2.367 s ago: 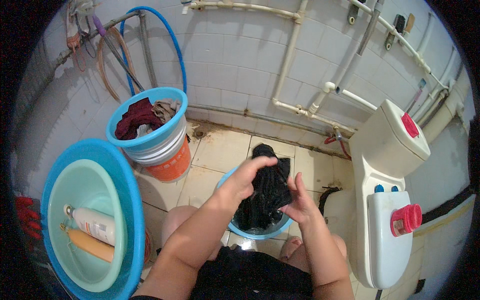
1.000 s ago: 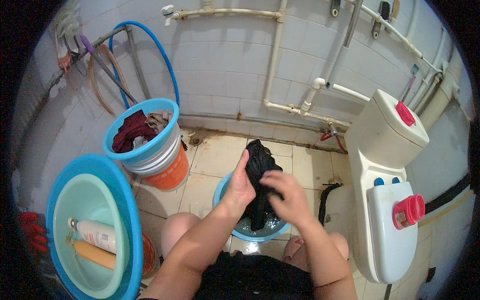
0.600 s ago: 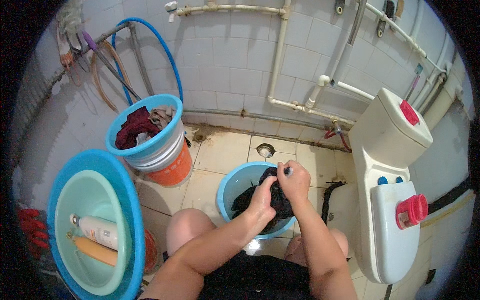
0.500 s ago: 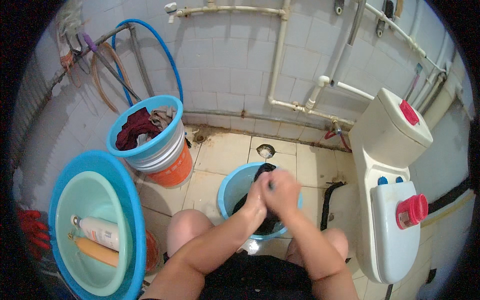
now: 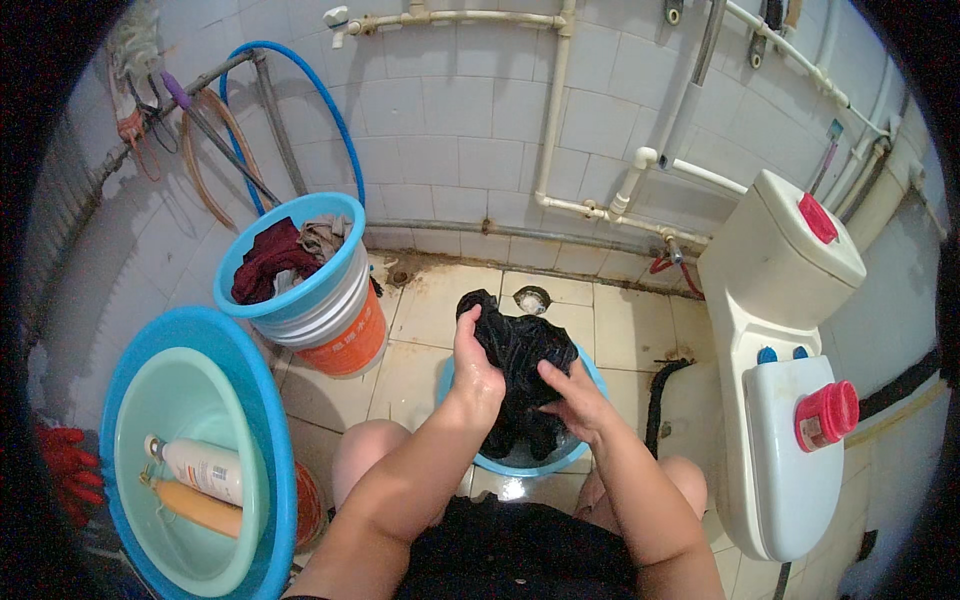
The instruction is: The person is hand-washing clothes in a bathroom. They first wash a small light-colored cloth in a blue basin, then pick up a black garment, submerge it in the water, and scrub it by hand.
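A wet-looking black cloth garment (image 5: 525,365) is spread between my two hands, above a light blue basin (image 5: 592,375) on the tiled floor. My left hand (image 5: 475,355) grips the garment's left side, thumb up along its edge. On the lower right side, my right hand (image 5: 578,400) holds the cloth with its thumb on top and a finger underneath. The garment's lower part hangs down into the basin and covers most of its inside.
At left, a blue basin of clothes (image 5: 352,205) tops a white and orange bucket (image 5: 350,345). Nearer, a pale green basin (image 5: 130,420) with two bottles sits in a larger blue basin (image 5: 115,370). A toilet (image 5: 790,460) bearing a red jar (image 5: 826,415) stands right. A floor drain (image 5: 532,299) lies ahead.
My hands, clasped together around the bunched garment before, have moved apart. The black garment is now opened out and raised between them.
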### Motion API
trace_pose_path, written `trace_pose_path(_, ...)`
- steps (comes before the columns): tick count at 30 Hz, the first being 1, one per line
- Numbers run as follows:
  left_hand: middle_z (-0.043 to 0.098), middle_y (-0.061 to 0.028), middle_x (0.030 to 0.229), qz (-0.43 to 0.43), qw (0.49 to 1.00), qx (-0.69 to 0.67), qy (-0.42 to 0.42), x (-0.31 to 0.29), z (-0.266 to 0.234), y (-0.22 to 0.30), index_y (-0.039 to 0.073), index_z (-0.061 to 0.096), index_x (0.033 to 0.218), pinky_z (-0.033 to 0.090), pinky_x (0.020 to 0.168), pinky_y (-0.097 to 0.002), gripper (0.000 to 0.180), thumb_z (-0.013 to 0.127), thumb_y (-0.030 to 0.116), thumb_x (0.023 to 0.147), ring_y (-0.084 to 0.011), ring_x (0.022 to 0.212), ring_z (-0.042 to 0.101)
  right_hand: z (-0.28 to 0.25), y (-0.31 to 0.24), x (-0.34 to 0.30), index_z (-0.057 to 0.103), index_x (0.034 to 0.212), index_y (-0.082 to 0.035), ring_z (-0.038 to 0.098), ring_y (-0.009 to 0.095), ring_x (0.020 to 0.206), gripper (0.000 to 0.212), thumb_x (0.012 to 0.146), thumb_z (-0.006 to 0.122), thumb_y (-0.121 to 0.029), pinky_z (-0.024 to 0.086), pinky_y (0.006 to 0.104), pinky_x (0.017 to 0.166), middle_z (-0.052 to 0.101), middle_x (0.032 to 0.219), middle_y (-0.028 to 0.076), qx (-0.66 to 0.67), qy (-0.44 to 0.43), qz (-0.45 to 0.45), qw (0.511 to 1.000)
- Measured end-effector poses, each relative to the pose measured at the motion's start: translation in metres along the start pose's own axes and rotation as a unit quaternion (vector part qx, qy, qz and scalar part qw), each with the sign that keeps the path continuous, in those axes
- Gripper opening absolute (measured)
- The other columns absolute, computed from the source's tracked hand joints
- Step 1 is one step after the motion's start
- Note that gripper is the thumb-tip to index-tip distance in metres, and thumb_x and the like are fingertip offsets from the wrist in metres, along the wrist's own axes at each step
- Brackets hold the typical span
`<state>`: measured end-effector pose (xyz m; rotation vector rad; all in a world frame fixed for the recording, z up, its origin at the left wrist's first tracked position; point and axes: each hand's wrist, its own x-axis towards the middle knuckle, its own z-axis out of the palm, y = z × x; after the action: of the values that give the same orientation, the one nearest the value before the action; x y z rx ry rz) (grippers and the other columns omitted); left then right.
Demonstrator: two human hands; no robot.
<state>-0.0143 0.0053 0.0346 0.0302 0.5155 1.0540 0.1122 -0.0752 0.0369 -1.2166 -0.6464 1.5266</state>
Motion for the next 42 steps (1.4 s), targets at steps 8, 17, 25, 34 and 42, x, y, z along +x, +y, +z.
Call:
trace_pose_path(8, 0.063, -0.0062, 0.096, -0.020, 0.989, 0.147, -0.024, 0.006, 0.001, -0.023, 0.012, 0.060, 0.100, 0.046, 0.083, -0.0373, 0.029, 0.057, 0.036, 0.085, -0.0211, 0.090, 0.059, -0.037, -0.040, 0.004, 0.054, 0.095, -0.006, 0.052, 0.026, 0.096, 0.032, 0.065, 0.058, 0.005, 0.042, 0.0362, 0.083, 0.054, 0.102, 0.011, -0.146, 0.177, -0.299, 0.926)
trace_pose_path(17, 0.056, 0.0005, 0.067, -0.217, 0.961, 0.160, -0.059, -0.013, 0.015, -0.025, 0.015, 0.057, 0.074, 0.045, 0.057, -0.0283, 0.046, 0.057, 0.061, 0.076, -0.0132, 0.056, 0.052, 0.035, -0.002, -0.039, 0.053, 0.067, -0.008, 0.053, 0.025, 0.075, 0.021, 0.056, 0.071, -0.012, 0.042, 0.0373, 0.068, 0.053, 0.084, 0.007, -0.496, -0.135, -0.617, 0.596)
trace_pose_path(25, 0.062, -0.0074, 0.098, -0.095, 0.994, 0.048, 0.007, -0.014, -0.003, -0.070, 0.009, 0.057, 0.100, 0.049, 0.079, -0.0363, 0.028, 0.037, 0.027, 0.093, -0.0206, 0.090, 0.059, -0.006, -0.020, 0.030, 0.051, 0.062, -0.006, 0.051, 0.032, 0.056, 0.012, 0.069, 0.061, -0.004, 0.042, 0.0405, 0.047, 0.049, 0.062, 0.012, -0.473, 0.262, -0.461, 0.704)
trace_pose_path(34, 0.061, -0.0074, 0.103, -0.089, 0.993, 0.074, -0.006, -0.014, 0.000, -0.057, 0.008, 0.057, 0.103, 0.049, 0.081, -0.0368, 0.027, 0.041, 0.027, 0.092, -0.0207, 0.092, 0.060, 0.006, -0.003, 0.029, 0.047, 0.111, -0.005, 0.053, 0.025, 0.093, 0.040, 0.075, 0.064, -0.012, 0.043, 0.0329, 0.080, 0.054, 0.101, 0.009, -0.279, 0.243, -0.359, 0.857)
trace_pose_path(42, 0.063, -0.0093, 0.095, -0.067, 0.992, 0.102, -0.022, -0.003, -0.003, -0.029, 0.004, 0.058, 0.100, 0.052, 0.075, -0.0398, 0.026, 0.054, 0.025, 0.086, -0.0237, 0.083, 0.062, -0.014, -0.019, 0.013, 0.045, 0.109, -0.007, 0.054, 0.023, 0.088, 0.039, 0.075, 0.064, -0.005, 0.045, 0.0344, 0.072, 0.055, 0.099, 0.009, 0.133, 0.093, -0.079, 0.984)
